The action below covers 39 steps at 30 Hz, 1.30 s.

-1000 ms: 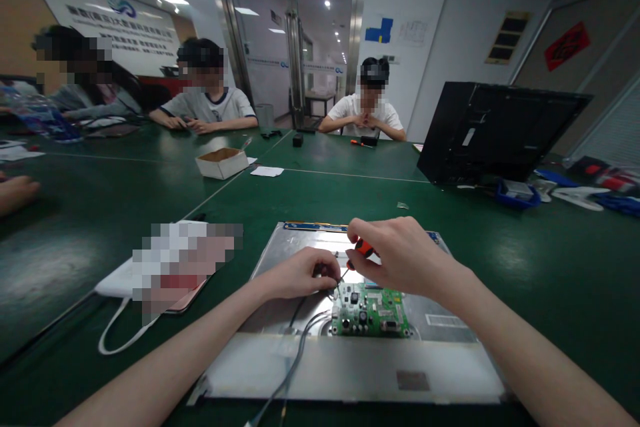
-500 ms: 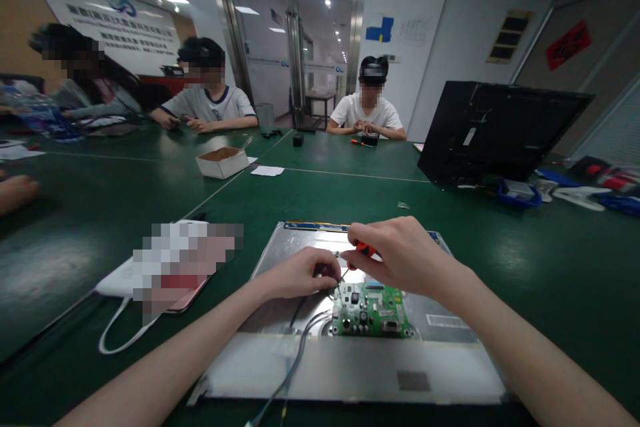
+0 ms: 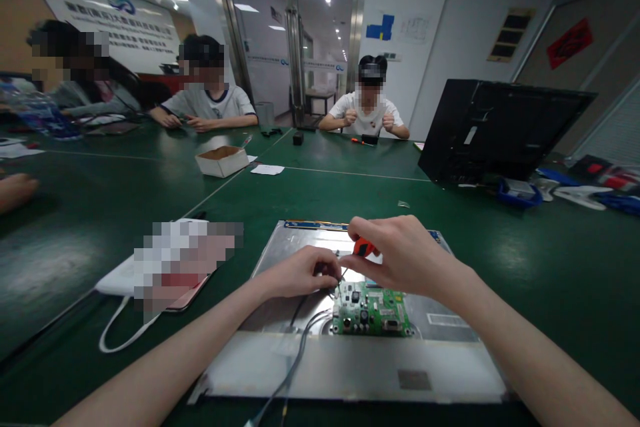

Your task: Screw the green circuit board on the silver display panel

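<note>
A silver metal panel (image 3: pixel 350 367) lies on the green table in front of me, with a small green circuit board (image 3: pixel 371 311) fixed on it. My right hand (image 3: pixel 400 255) is closed on a screwdriver with an orange and black handle (image 3: pixel 364 247), whose tip points down at the board's upper left corner. My left hand (image 3: pixel 300 272) is curled beside that corner, fingers pinched at the screwdriver's tip; what they hold is hidden. Grey cables (image 3: pixel 295 353) run from the board's left side toward me.
A white pouch with a cord (image 3: pixel 125 293) lies to the left. Farther back are a cardboard box (image 3: pixel 222 161), a black monitor shell (image 3: pixel 495 130) and a blue tray (image 3: pixel 517 193). Three people sit across the table; another person's hand (image 3: pixel 15 188) rests at the left edge.
My right hand has turned slightly with the screwdriver. The person opposite has raised both hands from the table.
</note>
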Tool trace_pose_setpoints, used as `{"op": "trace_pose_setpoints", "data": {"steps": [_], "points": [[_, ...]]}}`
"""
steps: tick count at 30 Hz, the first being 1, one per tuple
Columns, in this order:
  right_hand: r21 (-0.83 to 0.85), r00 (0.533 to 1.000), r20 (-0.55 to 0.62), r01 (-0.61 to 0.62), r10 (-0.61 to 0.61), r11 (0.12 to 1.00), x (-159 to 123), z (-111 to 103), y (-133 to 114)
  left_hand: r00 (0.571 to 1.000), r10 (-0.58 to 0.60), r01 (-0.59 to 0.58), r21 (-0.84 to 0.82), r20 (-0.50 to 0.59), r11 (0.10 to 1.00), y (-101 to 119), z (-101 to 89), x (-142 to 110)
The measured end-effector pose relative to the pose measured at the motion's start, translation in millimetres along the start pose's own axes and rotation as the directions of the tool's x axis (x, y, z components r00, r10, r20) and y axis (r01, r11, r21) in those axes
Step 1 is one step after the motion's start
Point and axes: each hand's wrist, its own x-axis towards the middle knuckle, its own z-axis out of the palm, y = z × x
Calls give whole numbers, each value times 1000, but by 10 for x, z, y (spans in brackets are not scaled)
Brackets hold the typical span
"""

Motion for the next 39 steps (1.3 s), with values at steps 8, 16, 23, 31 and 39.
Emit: {"op": "trace_pose_setpoints", "data": {"steps": [8,16,23,31,39], "points": [[-3,999,12,-37,37,999,14,3,-18,1000,-16,16,4,11,1000,-9,2,5],[10,999,1,-39,39,999,11,10,-29,1000,-1,1,-8,13,1000,-7,6,9],[-17,999,21,-48,48,999,19,12,-7,1000,-14,14,-8,9,1000,-5,9,3],[-3,999,10,-51,51,999,13,-3,-26,1000,-4,4,-10,9,1000,-8,-7,5],[-30,999,18,-36,37,999,23,9,-5,1000,-20,20,-18,7,1000,-1,2,-3]]}}
